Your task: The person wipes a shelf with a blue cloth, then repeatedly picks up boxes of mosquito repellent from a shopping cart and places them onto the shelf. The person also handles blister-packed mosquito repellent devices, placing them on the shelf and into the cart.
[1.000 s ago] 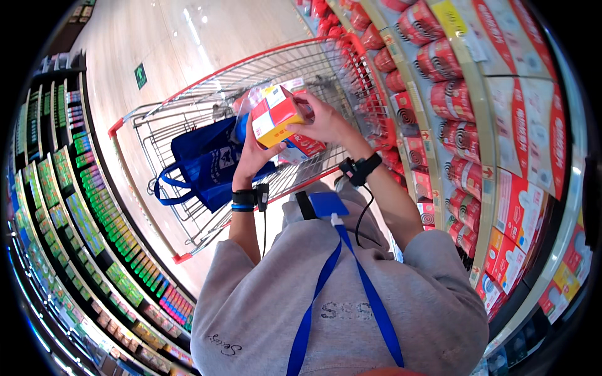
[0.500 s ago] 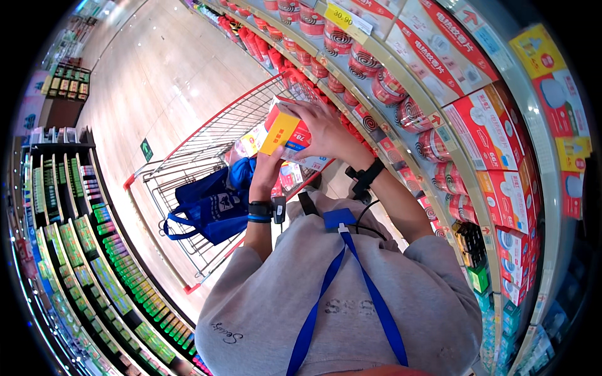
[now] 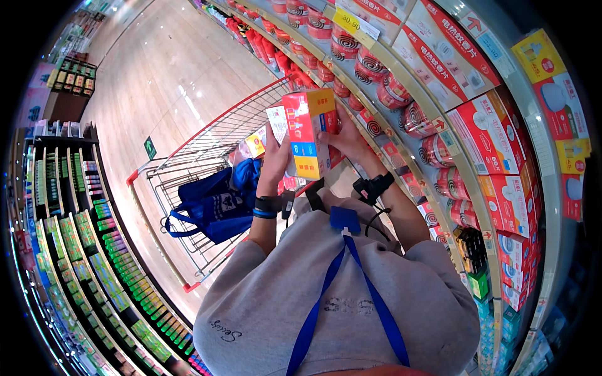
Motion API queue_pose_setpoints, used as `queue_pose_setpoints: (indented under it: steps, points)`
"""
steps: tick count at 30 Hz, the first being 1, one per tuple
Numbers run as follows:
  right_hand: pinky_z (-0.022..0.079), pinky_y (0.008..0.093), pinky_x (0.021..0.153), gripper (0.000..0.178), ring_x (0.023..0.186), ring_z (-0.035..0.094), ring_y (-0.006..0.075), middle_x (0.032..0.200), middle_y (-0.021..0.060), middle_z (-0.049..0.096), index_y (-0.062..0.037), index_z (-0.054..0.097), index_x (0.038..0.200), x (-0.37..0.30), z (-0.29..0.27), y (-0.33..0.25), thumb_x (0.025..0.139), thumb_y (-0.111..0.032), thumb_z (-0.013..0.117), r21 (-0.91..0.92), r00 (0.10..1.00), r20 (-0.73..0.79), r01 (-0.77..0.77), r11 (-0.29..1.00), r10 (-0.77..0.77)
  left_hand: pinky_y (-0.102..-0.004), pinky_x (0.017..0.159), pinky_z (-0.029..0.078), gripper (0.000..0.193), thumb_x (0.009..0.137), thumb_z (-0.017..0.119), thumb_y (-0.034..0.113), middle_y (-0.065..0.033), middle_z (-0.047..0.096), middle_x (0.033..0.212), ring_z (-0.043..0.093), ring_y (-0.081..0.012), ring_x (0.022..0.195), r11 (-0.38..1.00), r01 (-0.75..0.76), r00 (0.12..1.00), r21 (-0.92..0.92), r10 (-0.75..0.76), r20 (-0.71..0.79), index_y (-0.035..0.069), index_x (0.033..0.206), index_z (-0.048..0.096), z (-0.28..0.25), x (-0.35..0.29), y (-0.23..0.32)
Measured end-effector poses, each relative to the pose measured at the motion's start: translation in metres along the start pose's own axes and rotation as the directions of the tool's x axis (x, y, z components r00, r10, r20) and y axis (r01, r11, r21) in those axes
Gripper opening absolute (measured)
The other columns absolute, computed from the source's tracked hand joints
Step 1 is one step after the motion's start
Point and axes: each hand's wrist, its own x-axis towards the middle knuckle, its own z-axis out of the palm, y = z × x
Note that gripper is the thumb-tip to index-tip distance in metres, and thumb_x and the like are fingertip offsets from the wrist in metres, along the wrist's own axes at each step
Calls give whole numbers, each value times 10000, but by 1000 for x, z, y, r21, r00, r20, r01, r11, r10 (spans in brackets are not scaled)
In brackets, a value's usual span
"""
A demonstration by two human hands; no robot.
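A red, yellow and blue carton [image 3: 305, 135] is held up in front of me, over the near side of a shopping cart [image 3: 130, 177]. My left hand [image 3: 274, 158] grips the carton's left side, over a white printed panel. On the opposite side my right hand [image 3: 348, 136] is closed round it, thumb resting on the narrow red-and-blue face. Below and left of the carton, a dark blue cloth bag [image 3: 221, 203] with handles lies in the cart. Beside the bag is a yellow-and-white package [image 3: 256, 144], partly hidden by my left hand.
A tall shelf [image 3: 406, 81] curves along my right, stocked with round red tins [image 3: 419, 119] and red-and-white boxes [image 3: 486, 131]. Across the tiled aisle [image 3: 160, 75] on the left stands a low shelf [image 3: 128, 269] with rows of green packages.
The carton has been turned, so a different long face shows. My right hand has shifted from its top to the right side, while my left hand has come up along the left side.
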Motion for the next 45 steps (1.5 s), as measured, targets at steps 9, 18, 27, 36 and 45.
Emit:
queue_pose_setpoints:
  steps: [9, 18, 27, 36, 45]
  points:
    - [428, 394, 1139, 1163, 1452, 407, 299, 1612, 191, 289, -56, 5, 1652, 3, 3, -21, 890, -410, 810, -467, 999, -29, 6, 884, -22, -356, 1000, 515, 518, 1016, 639, 125, -146, 599, 1349, 616, -206, 1203, 993, 41, 999, -110, -42, -10, 23, 1440, 358, 2, 25, -13]
    - [577, 347, 945, 461, 1032, 733, 190, 1175, 60, 748, -67, 628, 1312, -39, -39, -54, 985, -389, 664, 831, 936, -126, -80, 550, 327, -404, 981, 566, 476, 975, 659, 311, -149, 577, 1369, 650, -326, 1170, 726, 290, 950, -624, -299, 93, 17, 1335, 556, -13, 50, -14]
    - [580, 364, 972, 577, 1162, 699, 233, 1333, 137, 681, -39, 533, 1441, -112, -72, -84, 1048, -462, 530, 747, 856, -460, 228, 625, 238, -386, 987, 505, 615, 1020, 577, 219, -181, 480, 1387, 533, -266, 1147, -180, 611, 760, -771, -139, 635, 12, 1549, 340, 67, 33, 43]
    - [531, 441, 1053, 741, 1295, 613, 253, 1447, 134, 585, -34, 411, 1506, -173, -85, -77, 942, -390, 734, 424, 865, -351, 487, 763, -358, -416, 943, 512, 590, 1006, 593, 252, -151, 479, 1421, 563, -250, 1119, -299, 777, 613, -555, 153, 775, 21, 1507, 382, 128, 25, 54]
    - [516, 421, 1069, 829, 1300, 603, 245, 1437, 121, 589, -46, 428, 1502, -225, -92, -112, 860, -373, 838, 17, 754, -525, 474, 880, -395, -557, 925, 577, 599, 1045, 546, 311, -199, 397, 1429, 606, -359, 1078, -10, 938, 330, -348, 339, 881, -26, 1492, 334, 156, 33, 72]
